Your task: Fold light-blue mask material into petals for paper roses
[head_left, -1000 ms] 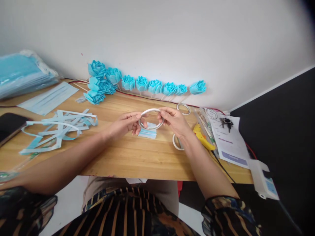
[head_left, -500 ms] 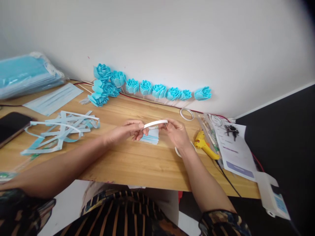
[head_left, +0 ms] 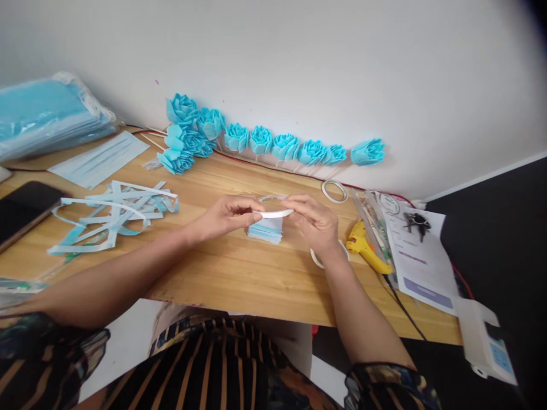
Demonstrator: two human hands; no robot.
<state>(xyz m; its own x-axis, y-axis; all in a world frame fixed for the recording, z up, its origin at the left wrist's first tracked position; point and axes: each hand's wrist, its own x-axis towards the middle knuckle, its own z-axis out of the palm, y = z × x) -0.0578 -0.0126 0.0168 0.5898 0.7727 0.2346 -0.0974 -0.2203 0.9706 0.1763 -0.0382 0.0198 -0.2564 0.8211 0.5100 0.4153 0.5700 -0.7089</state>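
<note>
Left hand (head_left: 225, 218) and right hand (head_left: 317, 226) pinch the tape ring (head_left: 276, 214), inside the worktop's (head_left: 222, 279) front edge. Go light, it'd probably bend.

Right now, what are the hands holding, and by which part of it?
A narrow white ring, apparently a tape roll, held by its rim at opposite sides: left hand on one side, right hand on the other.
</note>
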